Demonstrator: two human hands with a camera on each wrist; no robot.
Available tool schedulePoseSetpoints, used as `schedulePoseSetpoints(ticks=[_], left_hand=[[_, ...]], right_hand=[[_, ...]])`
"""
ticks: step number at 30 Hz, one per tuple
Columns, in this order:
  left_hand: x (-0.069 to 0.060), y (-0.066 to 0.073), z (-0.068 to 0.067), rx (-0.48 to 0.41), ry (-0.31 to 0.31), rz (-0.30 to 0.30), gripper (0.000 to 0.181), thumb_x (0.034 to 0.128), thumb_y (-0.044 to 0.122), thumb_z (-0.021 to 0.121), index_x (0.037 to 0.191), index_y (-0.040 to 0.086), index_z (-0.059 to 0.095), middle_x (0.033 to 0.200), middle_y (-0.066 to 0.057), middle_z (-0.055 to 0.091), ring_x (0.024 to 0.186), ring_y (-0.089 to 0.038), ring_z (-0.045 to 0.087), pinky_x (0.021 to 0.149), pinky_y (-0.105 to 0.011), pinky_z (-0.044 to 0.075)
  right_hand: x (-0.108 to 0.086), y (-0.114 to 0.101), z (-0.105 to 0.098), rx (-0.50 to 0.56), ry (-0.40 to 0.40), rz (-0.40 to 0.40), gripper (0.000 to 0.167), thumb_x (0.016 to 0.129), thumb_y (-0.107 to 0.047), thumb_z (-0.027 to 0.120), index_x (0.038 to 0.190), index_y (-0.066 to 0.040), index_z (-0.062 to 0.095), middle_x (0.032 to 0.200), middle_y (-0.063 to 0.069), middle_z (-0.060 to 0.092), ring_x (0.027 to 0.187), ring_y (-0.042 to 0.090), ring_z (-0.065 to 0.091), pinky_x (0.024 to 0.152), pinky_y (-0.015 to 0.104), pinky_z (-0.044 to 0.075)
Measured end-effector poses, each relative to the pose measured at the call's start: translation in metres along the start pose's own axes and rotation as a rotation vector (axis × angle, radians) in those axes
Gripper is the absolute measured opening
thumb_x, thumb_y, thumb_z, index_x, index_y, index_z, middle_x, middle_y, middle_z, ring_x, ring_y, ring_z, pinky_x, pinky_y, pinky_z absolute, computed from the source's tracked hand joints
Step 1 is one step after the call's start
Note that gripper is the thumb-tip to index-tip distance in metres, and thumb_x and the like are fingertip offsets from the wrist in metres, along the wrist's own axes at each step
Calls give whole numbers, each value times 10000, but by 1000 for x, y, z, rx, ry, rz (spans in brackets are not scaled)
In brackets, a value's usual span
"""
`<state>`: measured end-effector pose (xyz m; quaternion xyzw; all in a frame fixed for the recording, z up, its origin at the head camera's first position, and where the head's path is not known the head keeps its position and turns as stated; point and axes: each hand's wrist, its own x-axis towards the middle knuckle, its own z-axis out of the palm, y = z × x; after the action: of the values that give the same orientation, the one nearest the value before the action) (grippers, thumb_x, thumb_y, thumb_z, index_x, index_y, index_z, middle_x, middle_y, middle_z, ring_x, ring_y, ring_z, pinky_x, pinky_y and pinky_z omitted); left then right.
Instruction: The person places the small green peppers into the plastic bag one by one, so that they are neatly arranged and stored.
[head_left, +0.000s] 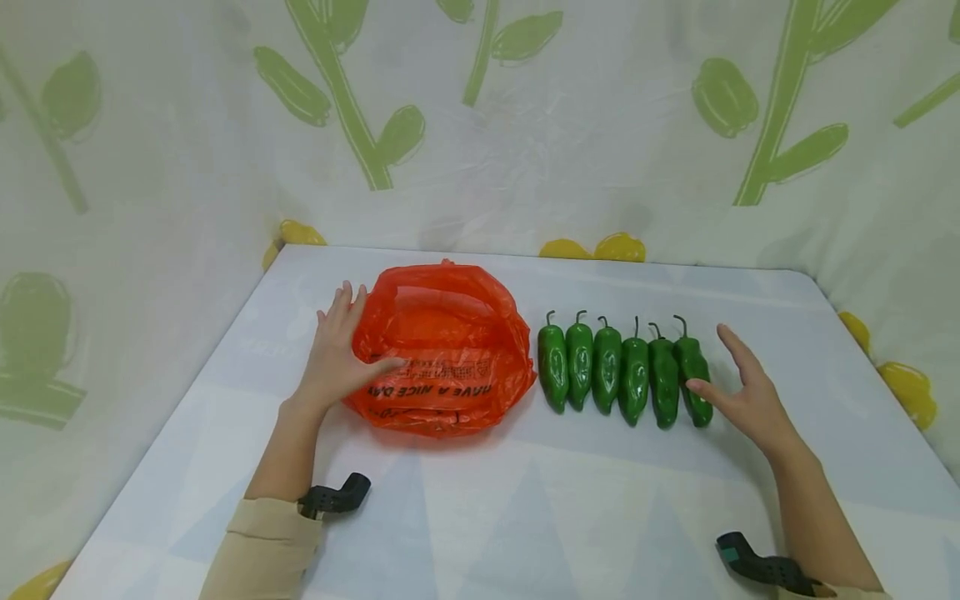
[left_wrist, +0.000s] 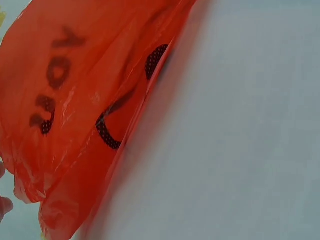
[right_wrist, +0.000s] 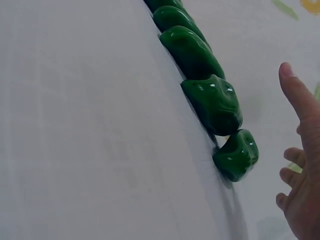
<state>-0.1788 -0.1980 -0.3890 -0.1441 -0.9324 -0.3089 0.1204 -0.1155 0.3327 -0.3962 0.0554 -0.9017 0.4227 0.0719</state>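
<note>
A red plastic bag (head_left: 438, 417) sits on the pale worktop (head_left: 600, 525), its wide mouth gaping upward and black lettering, "HAVE A NICE DAY", showing upside down; the left hand (head_left: 333, 354) is at the bag's left side, its grip apart, with fingers extended along the rim and the thumb reaching over the mouth; whether the thumb touches the plastic I cannot tell. To the right of the bag, 6 green peppers (head_left: 633, 379) lie side by side in 1 row, stems pointing away from the person; the right hand (head_left: 753, 404) is beyond the row's far end from the bag, beside the last pepper (head_left: 693, 375), its grip also apart, thumb and index finger spread wide and holding nothing. Nearer the person than the bag, 2 black wrist devices (head_left: 337, 494) and a beige sleeve (head_left: 262, 537) show; behind the bag hangs a whitish backdrop (head_left: 600, 158) printed with green plants.
</note>
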Motion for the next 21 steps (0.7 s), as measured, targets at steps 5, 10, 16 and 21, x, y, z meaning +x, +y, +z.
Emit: schedulePoseSetpoints(ticks=[5,10,16,21], left_hand=[[-1,-6,-2,-43,-16,-49,1113,707,516,763,1533,212,82,1595,-109,46,1458,-322,39,1144,-589,60],[-1,-13,-1,-78,-56,-122,1089,726,492,758,1532,227,76,1596,-104,35,1452,-349,50,1088,-665,150],[-3,-22,1,-127,-103,-206,1018,745,490,744,1526,263,132,1595,-85,64,1449,-341,71,1014,-704,257],[-4,-28,3,-185,-136,-222,940,767,462,736,1515,267,202,1591,-84,71,1440,-358,92,1022,-694,259]], right_hand=[[1,5,1,3,-12,30,877,879,-220,675,1533,-188,92,1579,166,72,1425,437,19,1039,728,88],[1,12,4,5,-23,51,852,895,-237,654,1532,-176,91,1580,165,64,1421,447,11,1037,731,79],[0,16,5,5,-39,86,833,907,-263,635,1532,-181,91,1581,170,59,1421,451,1,1030,738,76],[0,18,5,-3,-44,87,824,911,-260,628,1532,-175,93,1573,197,66,1416,467,15,1037,729,86]])
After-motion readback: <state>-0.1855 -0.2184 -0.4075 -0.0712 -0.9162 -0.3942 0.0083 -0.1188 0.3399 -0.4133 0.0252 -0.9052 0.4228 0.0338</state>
